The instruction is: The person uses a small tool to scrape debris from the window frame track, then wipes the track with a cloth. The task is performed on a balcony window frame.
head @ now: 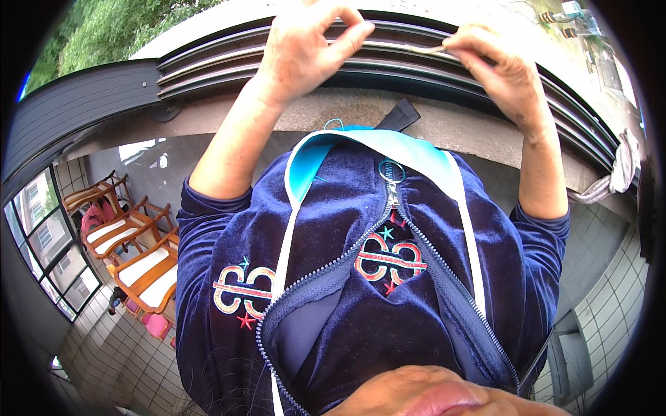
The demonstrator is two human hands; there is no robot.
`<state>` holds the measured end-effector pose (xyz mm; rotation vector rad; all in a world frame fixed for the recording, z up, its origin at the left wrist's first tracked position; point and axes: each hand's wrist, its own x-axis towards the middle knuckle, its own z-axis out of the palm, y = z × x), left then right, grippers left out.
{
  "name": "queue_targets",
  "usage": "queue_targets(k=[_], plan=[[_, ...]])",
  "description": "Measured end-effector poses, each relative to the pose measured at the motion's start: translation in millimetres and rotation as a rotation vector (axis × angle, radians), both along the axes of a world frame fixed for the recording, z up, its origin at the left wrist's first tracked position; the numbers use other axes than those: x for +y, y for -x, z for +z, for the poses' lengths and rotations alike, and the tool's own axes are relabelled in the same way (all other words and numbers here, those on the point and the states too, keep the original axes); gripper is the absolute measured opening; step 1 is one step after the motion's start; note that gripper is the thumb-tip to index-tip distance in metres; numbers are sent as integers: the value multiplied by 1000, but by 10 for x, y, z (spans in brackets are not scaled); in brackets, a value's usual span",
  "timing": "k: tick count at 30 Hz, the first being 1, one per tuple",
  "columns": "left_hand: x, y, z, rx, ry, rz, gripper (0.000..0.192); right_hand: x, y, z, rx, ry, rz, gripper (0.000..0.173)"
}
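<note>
My right hand (502, 70) pinches a thin, pale, stick-like piece (429, 50) between thumb and fingers. The piece points left over the metal window track (395, 47), whose several parallel rails curve across the top of the view. My left hand (312, 49) hovers above the same track, its thumb and index finger curled towards each other. Whether anything small sits between those fingertips is hard to see. Just below the track runs a stone-like sill (343, 106). A light blue apron (400, 140) hangs over my dark velvet top, its upper edge near the sill.
A dark window frame panel (88, 93) borders the track on the left. At the right end, a grey-white cloth (619, 169) hangs over the sill. Wooden chairs (140, 260) stand behind on the left, above a tiled floor (109, 353). Foliage (109, 36) shows outside.
</note>
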<state>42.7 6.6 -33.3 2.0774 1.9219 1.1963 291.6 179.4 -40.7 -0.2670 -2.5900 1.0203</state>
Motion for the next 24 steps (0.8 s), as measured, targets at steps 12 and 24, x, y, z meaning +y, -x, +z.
queue_targets(k=[12,24], plan=[[-387,-205,-138,248,136,136,25,-300,153,-44,3,-371,-16,11],[-396,-224,-230,309,93,151,26,-303,105,-61,23,-352,3,11]])
